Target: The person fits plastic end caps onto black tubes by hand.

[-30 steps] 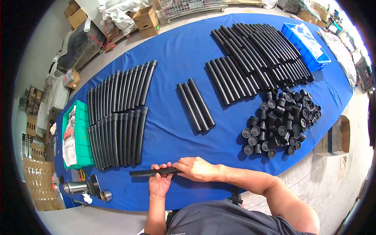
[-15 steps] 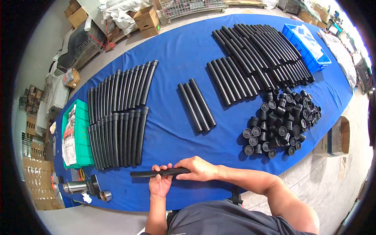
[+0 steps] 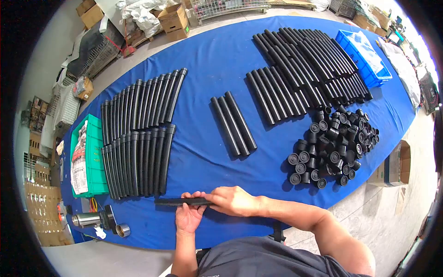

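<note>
A black tube [image 3: 168, 201] lies nearly level across my two hands near the table's front edge. Its middle rests in the fingers of my left hand [image 3: 190, 214], palm up. My right hand [image 3: 233, 201] is wrapped round the right end and hides it. Beyond my hands, three loose black tubes [image 3: 233, 124] lie side by side on the blue cloth. Two rows of capped black tubes [image 3: 138, 157] are at the left. At the right is a heap of black caps [image 3: 334, 157], below a large stack of plain black tubes [image 3: 300, 64].
A green crate [image 3: 96, 161] stands at the left edge, with a steel flask [image 3: 87, 219] and metal cup [image 3: 122, 230] nearer me. At the far right is a blue crate [image 3: 364, 57]. A cardboard box [image 3: 392, 166] stands beyond the table's right edge.
My right hand has shifted slightly right along with a closer grip on the tube's end. The camera view has moved a little.
</note>
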`<state>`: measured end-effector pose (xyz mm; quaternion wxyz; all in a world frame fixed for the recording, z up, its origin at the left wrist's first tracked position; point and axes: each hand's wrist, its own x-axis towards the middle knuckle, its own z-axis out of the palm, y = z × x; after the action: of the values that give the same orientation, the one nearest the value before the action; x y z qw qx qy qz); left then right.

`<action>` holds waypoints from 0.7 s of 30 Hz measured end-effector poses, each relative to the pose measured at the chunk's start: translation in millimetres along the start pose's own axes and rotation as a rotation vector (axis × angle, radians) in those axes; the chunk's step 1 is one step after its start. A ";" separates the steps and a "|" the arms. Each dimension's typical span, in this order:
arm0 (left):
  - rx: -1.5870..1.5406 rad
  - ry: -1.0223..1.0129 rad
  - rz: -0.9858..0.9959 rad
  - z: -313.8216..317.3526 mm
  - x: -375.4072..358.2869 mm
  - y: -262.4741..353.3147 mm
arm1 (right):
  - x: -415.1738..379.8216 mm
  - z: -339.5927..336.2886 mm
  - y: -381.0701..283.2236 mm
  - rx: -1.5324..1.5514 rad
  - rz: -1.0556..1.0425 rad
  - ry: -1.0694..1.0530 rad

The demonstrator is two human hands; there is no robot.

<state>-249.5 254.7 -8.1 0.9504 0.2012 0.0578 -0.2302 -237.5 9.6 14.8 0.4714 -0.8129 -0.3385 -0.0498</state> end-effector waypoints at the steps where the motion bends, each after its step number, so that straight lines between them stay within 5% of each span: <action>1: -0.032 0.012 -0.016 -0.7 -0.6 0.2 | 0.7 -1.7 -1.5 0.017 0.001 0.000; 3: 0.009 -0.039 0.019 -4.7 -0.4 -1.6 | 1.4 -5.5 -3.7 0.052 0.007 -0.001; 7: 0.101 -0.073 0.037 -1.3 0.4 -2.2 | 8.9 -17.2 0.4 0.402 0.395 -0.244; 8: 0.062 -0.050 0.025 0.1 0.5 -1.8 | 1.1 -1.6 8.9 0.291 0.185 -0.043; 12: 0.009 -0.027 0.030 -4.1 -0.6 -1.2 | 0.2 -3.1 -1.9 -0.079 0.005 -0.043; 15: 0.049 -0.050 0.034 -4.0 -1.3 -2.2 | 0.9 -4.3 9.8 0.388 0.206 -0.158; 16: 0.065 -0.056 0.031 -1.3 -0.8 -1.8 | 20.8 -39.0 -11.9 0.586 0.588 -0.428; 19: -0.004 0.066 0.020 4.9 0.8 -0.3 | 2.4 4.1 -0.6 0.012 -0.004 0.032; 21: -0.006 0.026 0.035 -1.2 0.2 -0.7 | -1.6 1.4 -3.3 -0.034 -0.045 -0.022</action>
<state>-249.7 254.6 -9.5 0.9540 0.2024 0.0674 -0.2109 -241.0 11.0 15.8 0.4526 -0.8133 -0.3611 -0.0573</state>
